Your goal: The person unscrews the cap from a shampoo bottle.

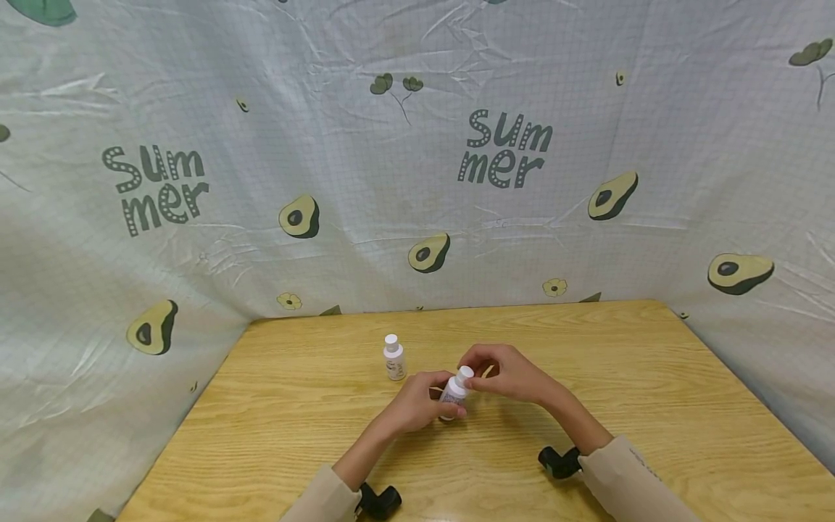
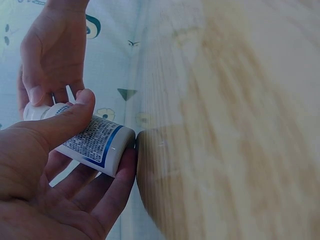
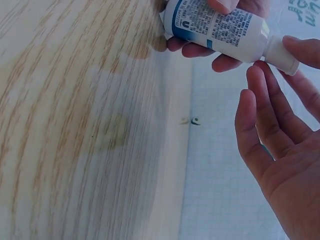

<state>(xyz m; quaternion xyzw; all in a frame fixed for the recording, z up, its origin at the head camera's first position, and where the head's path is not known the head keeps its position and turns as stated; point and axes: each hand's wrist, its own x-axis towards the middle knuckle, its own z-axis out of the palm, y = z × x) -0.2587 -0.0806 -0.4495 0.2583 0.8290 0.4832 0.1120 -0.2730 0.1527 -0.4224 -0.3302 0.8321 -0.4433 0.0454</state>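
Observation:
A small white bottle (image 1: 454, 391) with a printed label and a blue band is tilted over the table, its capped end up and to the right. My left hand (image 1: 420, 403) grips its body, thumb across the label in the left wrist view. With thumb and index finger, my right hand (image 1: 506, 373) pinches the white cap (image 3: 281, 55); its other fingers are spread below, as the right wrist view shows. The cap sits on the bottle's neck. Behind and to the left, a second white bottle (image 1: 394, 360) stands upright on the table, capped.
The wooden table (image 1: 313, 420) has light grain and a glossy surface. A white cloth (image 1: 365, 159) printed with avocados and the word "summer" hangs behind it and along both sides. Black wrist devices (image 1: 558, 462) sit under the forearms near the beige sleeves (image 1: 629, 482).

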